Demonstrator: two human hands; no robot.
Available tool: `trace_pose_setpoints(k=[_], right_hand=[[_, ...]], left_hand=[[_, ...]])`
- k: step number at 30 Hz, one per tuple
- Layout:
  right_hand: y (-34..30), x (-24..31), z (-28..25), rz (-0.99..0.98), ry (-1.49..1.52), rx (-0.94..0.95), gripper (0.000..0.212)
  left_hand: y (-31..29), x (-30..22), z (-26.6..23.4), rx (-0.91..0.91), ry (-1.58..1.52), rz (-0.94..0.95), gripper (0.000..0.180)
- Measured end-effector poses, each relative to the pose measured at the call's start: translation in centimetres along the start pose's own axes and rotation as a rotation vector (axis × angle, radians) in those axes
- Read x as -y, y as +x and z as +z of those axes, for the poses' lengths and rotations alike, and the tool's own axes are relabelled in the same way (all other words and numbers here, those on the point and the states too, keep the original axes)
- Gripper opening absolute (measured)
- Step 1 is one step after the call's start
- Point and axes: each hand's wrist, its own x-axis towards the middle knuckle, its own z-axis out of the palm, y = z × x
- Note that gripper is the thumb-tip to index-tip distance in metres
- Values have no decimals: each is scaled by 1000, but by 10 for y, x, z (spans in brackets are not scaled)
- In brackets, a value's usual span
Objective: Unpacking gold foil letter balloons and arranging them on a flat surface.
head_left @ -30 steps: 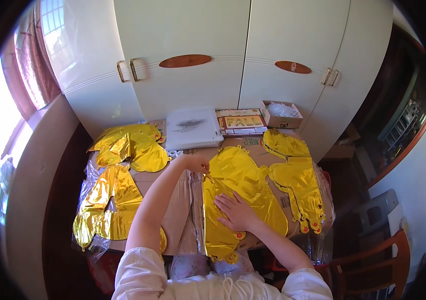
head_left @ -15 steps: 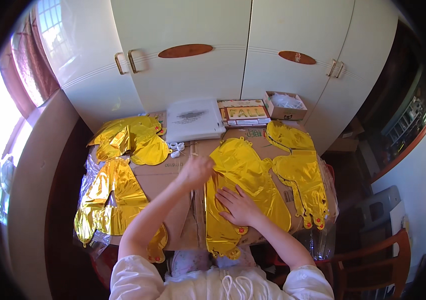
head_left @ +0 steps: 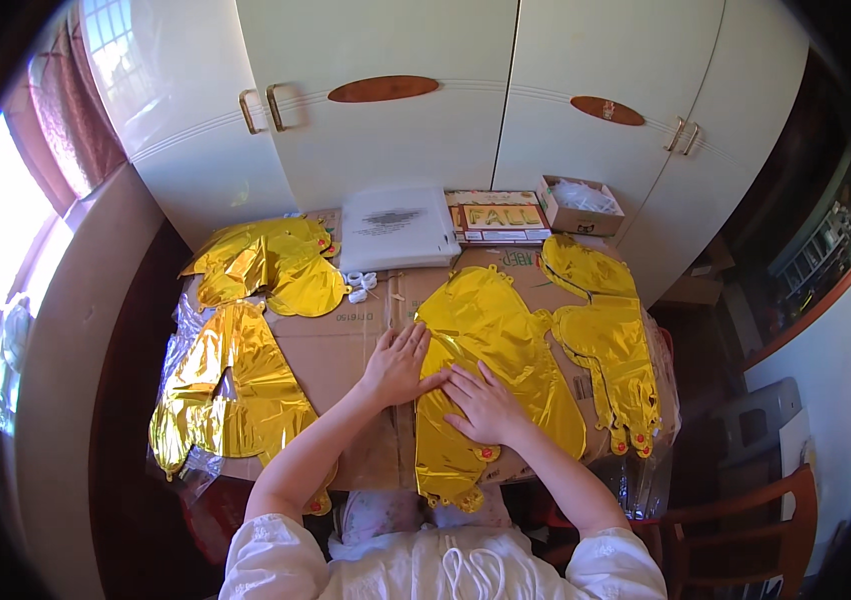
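A flat gold foil balloon [head_left: 486, 320] lies creased on the cardboard in front of me. My left hand [head_left: 396, 367] rests along its left edge, fingers stretched out and touching the foil. Flat on its lower middle lies my right hand [head_left: 488, 405], fingers spread, its fingertips close to my left thumb. Neither hand grips anything. To the right is another flat gold foil balloon [head_left: 601, 335] with small tabs and red dots at its lower end. More gold foil balloons [head_left: 231, 385] lie at the left, one [head_left: 281, 265] farther back.
Brown cardboard [head_left: 346, 345] covers the table. At the back stand a stack of clear plastic bags [head_left: 398, 230], a flat printed box [head_left: 499, 217] and a small open box [head_left: 581, 205] of white pieces. White ribbon rolls [head_left: 359, 287] lie nearby. A wooden chair [head_left: 746, 530] stands at right.
My left hand has come down from above the balloon's left edge and now lies on the foil beside my right hand. My right hand stays pressed on the balloon. The view has shifted slightly.
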Motion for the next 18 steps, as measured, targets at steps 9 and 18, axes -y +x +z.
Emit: trace_pose_setpoints(k=[9, 18], right_hand=[[-1, 1, 0, 2, 29, -13, 62], [0, 0, 0, 5, 23, -4, 62]], left_hand=[[14, 18, 0, 16, 52, -67, 77], [15, 39, -1, 72, 114, -18, 75]])
